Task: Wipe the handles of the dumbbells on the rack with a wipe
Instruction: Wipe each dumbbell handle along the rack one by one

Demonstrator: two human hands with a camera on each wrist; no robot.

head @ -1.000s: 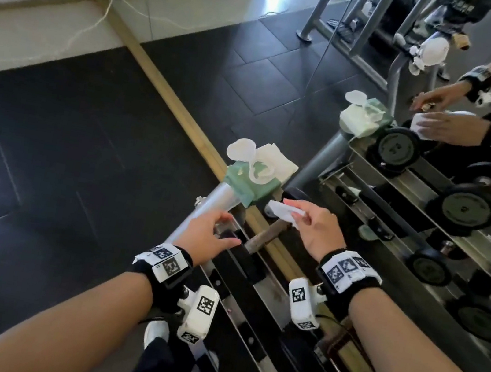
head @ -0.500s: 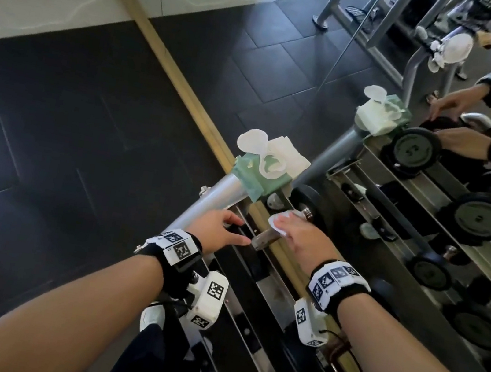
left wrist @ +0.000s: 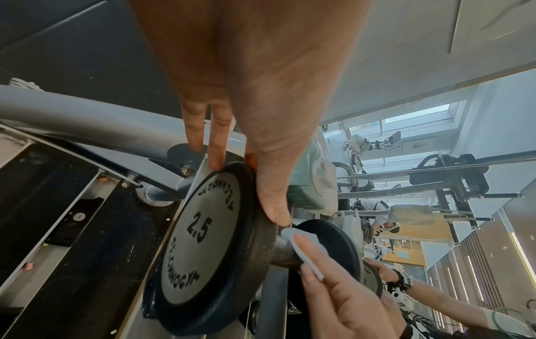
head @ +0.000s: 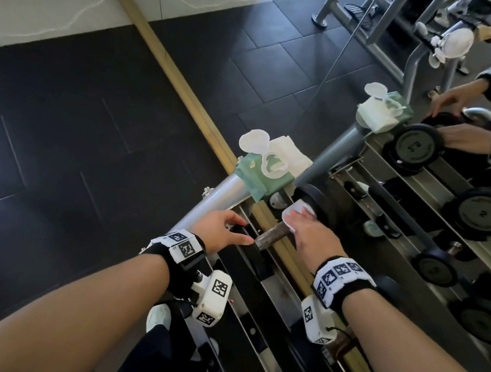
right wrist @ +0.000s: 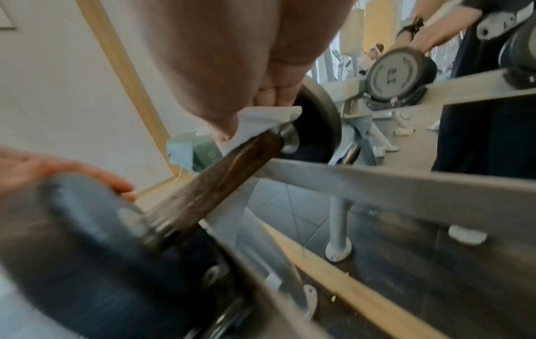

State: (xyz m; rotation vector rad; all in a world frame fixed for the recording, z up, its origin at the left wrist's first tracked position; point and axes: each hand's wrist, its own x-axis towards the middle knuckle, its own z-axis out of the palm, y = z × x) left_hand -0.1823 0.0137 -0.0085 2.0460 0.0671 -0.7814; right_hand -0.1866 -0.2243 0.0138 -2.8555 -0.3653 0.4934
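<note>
Two hands | right hand (head: 310, 233) pinches wipe (head: 297, 210) on dumbbell handle (head: 271, 238) | left hand (head: 218, 226) grips its plate (left wrist: 208, 240)

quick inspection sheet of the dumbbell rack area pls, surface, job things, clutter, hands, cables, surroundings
surface: metal rack, dumbbells on its rails.
job's things: white wipe on the far end of the dumbbell handle; 2.5 plate at the near end.
clutter: green wipe pack with its lid open on the rack post.
grippers: left hand holds the 2.5 plate's rim; right hand presses the wipe round the handle.
cables: white cord on the floor by the wall.
surroundings: mirror behind the rack, black floor mats.
</note>
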